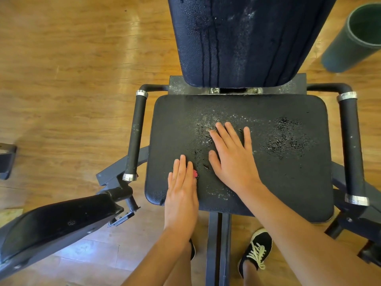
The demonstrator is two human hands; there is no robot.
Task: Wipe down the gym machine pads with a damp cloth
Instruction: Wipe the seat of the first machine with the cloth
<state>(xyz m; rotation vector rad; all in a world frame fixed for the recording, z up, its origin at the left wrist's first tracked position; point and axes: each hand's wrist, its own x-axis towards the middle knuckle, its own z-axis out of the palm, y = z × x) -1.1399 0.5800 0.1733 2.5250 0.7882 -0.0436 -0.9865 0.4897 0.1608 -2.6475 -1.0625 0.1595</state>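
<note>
a: where are our hands?
b: both lie flat on the seat, fingers straight, clamped on nothing. our left hand (181,186) presses near the front left corner. our right hand (233,159) is just beside it, nearer the middle, with a narrow gap between the two.
a: and the cloth?
b: we cannot tell for sure. a pink scrap (195,174) peeks out from under the left fingers. it may be the cloth bunched beneath that hand, but too little shows.
a: how do the pads look?
b: the seat pad (288,182) is beaded with droplets, thick around our right fingertips and in a patch toward the right side. the back pad (237,38) above it carries droplets and dark streaks running down.
a: so which step are we on?
b: we judge the pads are wetted and the wiping of the seat is in hand but hardly advanced, since the water sits unspread.
a: what does the next move call for?
b: the cloth spread flat under a palm, then broad, even passes from the back edge to the front, reaching the right-hand patch and the corners. after that, the back pad, top down along the streaks.
a: anything around us?
b: black side handles (136,133) flank the seat, a side pad (55,219) juts in at lower left, and a green roll (354,38) stands on the wooden floor (61,79) at upper right.
</note>
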